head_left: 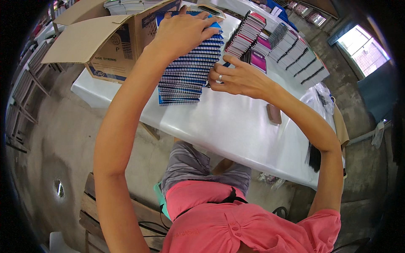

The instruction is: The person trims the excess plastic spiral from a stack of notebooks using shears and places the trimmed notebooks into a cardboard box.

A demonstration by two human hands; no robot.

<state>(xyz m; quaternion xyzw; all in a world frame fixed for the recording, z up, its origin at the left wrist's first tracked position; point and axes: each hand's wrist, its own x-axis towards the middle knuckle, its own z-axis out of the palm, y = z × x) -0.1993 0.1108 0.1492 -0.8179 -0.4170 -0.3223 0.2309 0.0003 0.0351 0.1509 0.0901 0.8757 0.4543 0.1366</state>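
White plastic-covered table [236, 126] takes up most of the view, running diagonally away from the person toward the upper right. Up at its far left corner there's an open cardboard box [105, 42] with more stock inside. Off to the right sit rows of pink and dark spiral notebooks [291, 50], stood on edge and fanned.

The main thing is the stack of blue spiral notebooks [190, 67], straight ahead, just right of the box. It leans, with its long axis running up and away from the person, spirals facing right.

Left hand [181, 31] is flat on top of the stack, fingers spread, pressing down rather than gripping. Right hand [238, 78] is lower, at the spiral side, fingers curled against the edges. Can't tell if it's actually pinching one. Both touch it, left higher up.
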